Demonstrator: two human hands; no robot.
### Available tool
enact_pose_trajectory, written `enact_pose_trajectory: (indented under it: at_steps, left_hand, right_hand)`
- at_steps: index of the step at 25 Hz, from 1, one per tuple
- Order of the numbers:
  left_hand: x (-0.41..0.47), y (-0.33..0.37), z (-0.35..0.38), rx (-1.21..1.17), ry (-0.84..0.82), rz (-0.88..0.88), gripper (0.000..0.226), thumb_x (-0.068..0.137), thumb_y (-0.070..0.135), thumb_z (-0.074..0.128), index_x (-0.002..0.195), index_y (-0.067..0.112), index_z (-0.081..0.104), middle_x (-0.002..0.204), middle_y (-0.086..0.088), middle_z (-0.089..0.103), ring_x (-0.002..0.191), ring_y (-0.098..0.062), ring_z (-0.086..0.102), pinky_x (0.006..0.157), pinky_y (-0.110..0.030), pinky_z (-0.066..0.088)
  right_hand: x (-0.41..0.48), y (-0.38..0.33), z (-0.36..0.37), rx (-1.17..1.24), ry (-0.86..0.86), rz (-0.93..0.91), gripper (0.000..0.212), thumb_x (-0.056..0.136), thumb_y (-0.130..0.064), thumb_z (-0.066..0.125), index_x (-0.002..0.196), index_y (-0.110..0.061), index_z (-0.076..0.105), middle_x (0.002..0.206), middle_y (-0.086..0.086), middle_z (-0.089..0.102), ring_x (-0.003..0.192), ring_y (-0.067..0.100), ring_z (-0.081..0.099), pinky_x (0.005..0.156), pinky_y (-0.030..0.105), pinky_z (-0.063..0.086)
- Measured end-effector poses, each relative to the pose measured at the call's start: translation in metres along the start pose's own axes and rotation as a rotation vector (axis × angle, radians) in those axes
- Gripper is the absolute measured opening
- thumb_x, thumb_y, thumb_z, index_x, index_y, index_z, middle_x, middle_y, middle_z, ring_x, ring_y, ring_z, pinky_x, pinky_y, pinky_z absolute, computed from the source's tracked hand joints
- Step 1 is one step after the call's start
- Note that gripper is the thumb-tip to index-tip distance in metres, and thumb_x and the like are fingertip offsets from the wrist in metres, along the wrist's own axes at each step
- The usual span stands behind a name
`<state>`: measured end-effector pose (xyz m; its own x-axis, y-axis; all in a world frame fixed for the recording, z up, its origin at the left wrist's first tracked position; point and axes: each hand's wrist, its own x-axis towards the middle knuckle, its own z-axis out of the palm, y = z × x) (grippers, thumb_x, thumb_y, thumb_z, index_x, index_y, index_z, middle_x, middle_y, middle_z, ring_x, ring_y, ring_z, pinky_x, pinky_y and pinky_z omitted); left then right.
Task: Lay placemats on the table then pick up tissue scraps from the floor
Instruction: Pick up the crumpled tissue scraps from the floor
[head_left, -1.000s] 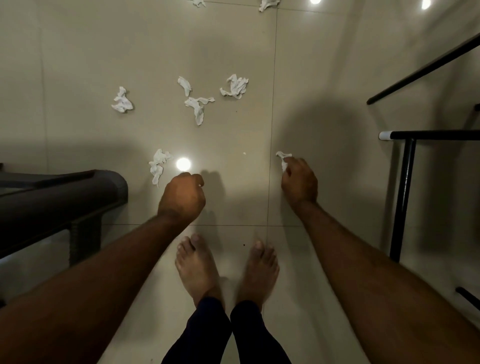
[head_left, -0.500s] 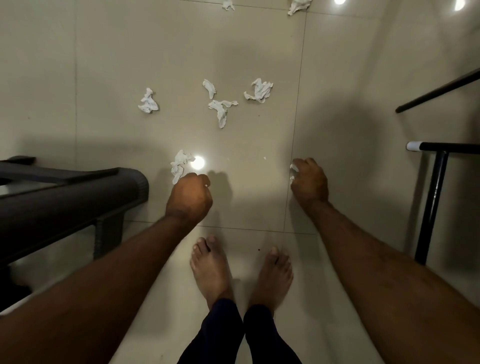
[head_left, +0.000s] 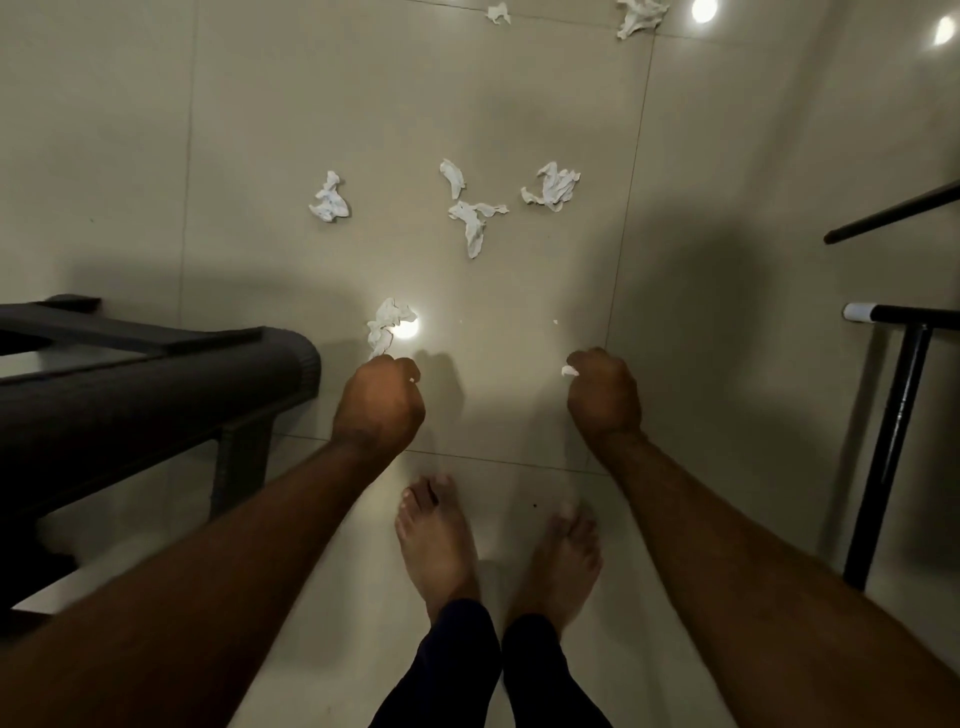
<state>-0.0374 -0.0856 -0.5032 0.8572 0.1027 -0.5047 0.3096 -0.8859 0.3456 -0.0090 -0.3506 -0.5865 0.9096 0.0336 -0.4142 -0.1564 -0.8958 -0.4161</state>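
Observation:
White crumpled tissue scraps lie on the beige tiled floor. One scrap (head_left: 385, 326) lies just beyond my left hand (head_left: 378, 404), whose fingers are curled into a fist with a sliver of white showing at the knuckles. My right hand (head_left: 602, 394) grips a tissue scrap (head_left: 568, 371), only a small white tip poking out. Further ahead lie a scrap at the left (head_left: 330, 198), two in the middle (head_left: 453, 178) (head_left: 475, 224) and one to the right (head_left: 552, 186). Two more scraps (head_left: 498, 13) (head_left: 640, 15) sit at the top edge.
A dark wicker chair (head_left: 156, 384) stands close at my left, its leg near my left forearm. Black metal furniture legs (head_left: 891, 431) stand at the right. My bare feet (head_left: 436, 540) are on the tiles below my hands. Ceiling lights reflect off the floor.
My right hand has closed round the scrap it was touching and drawn back towards me. The view has shifted, so chair and scraps sit further right in the frame.

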Motion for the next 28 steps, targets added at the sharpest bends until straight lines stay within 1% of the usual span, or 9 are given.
enact_pose_trajectory:
  at_steps: [3,6,9,13,15,18,24,26,28]
  left_hand:
    - [0.001,-0.011,-0.006,0.001,-0.002,-0.103,0.025,0.090,-0.002,0.055,0.105,-0.002,0.075,0.103,-0.027,0.068,0.092,-0.043,0.065,0.080,-0.042,0.050]
    - [0.004,-0.023,-0.015,-0.001,0.019,-0.212,0.028,0.093,0.003,0.053,0.111,0.001,0.075,0.110,-0.024,0.068,0.097,-0.042,0.066,0.084,-0.042,0.051]
    - [0.014,-0.034,-0.026,-0.013,0.057,-0.272,0.028,0.092,0.003,0.052,0.110,-0.001,0.073,0.112,-0.023,0.068,0.099,-0.040,0.066,0.086,-0.043,0.052]
    - [0.027,-0.044,-0.036,-0.023,0.113,-0.332,0.026,0.093,0.001,0.053,0.110,0.000,0.073,0.115,-0.021,0.068,0.102,-0.034,0.065,0.084,-0.036,0.050]
    - [0.030,-0.045,-0.036,-0.012,0.122,-0.355,0.025,0.096,0.002,0.053,0.112,0.001,0.072,0.116,-0.018,0.069,0.100,-0.030,0.067,0.083,-0.034,0.054]
    - [0.032,-0.051,-0.035,-0.007,0.120,-0.370,0.024,0.097,0.003,0.054,0.112,0.002,0.073,0.115,-0.017,0.070,0.101,-0.030,0.068,0.084,-0.035,0.054]
    - [0.027,-0.059,-0.030,-0.129,0.128,-0.305,0.017,0.093,0.004,0.056,0.100,0.000,0.071,0.105,-0.024,0.068,0.099,-0.042,0.063,0.079,-0.040,0.044]
    - [0.029,-0.059,-0.031,-0.143,0.125,-0.303,0.018,0.093,0.004,0.056,0.101,0.000,0.072,0.106,-0.023,0.069,0.100,-0.041,0.063,0.082,-0.042,0.047]
    - [0.031,-0.052,-0.032,-0.127,0.107,-0.312,0.021,0.094,0.001,0.055,0.103,-0.001,0.074,0.109,-0.022,0.071,0.102,-0.038,0.066,0.086,-0.042,0.051]
  right_hand:
    - [0.004,-0.029,0.006,0.030,-0.028,-0.129,0.032,0.075,0.008,0.059,0.096,-0.008,0.077,0.098,0.012,0.074,0.091,0.037,0.064,0.079,0.036,0.049]
    - [0.019,-0.081,0.026,-0.002,-0.135,-0.286,0.037,0.080,0.005,0.057,0.108,-0.012,0.077,0.109,0.008,0.074,0.101,0.034,0.064,0.090,0.033,0.045]
    - [0.043,-0.139,0.046,-0.008,-0.207,-0.370,0.037,0.084,0.001,0.053,0.110,-0.014,0.075,0.111,0.006,0.073,0.101,0.031,0.061,0.091,0.034,0.045]
    - [0.061,-0.195,0.064,-0.035,-0.220,-0.500,0.021,0.084,-0.008,0.057,0.102,-0.007,0.069,0.105,0.012,0.067,0.100,0.033,0.055,0.086,0.035,0.043]
    - [0.057,-0.203,0.073,-0.084,-0.235,-0.567,0.025,0.086,-0.017,0.060,0.109,-0.007,0.063,0.111,0.011,0.062,0.106,0.031,0.051,0.092,0.035,0.043]
    - [0.039,-0.199,0.086,-0.170,-0.287,-0.597,0.042,0.088,-0.030,0.064,0.123,-0.008,0.058,0.121,0.008,0.058,0.113,0.028,0.049,0.093,0.039,0.048]
    - [0.024,-0.199,0.101,-0.276,-0.309,-0.664,0.022,0.091,-0.012,0.057,0.113,-0.009,0.063,0.114,0.009,0.061,0.109,0.031,0.052,0.077,0.040,0.050]
    - [0.030,-0.200,0.099,-0.263,-0.358,-0.631,0.024,0.091,-0.008,0.056,0.113,-0.011,0.064,0.111,0.010,0.063,0.107,0.031,0.056,0.080,0.039,0.049]
    - [0.035,-0.199,0.091,-0.104,-0.389,-0.472,0.039,0.088,-0.003,0.055,0.124,-0.015,0.063,0.115,0.009,0.067,0.109,0.031,0.061,0.087,0.036,0.051]
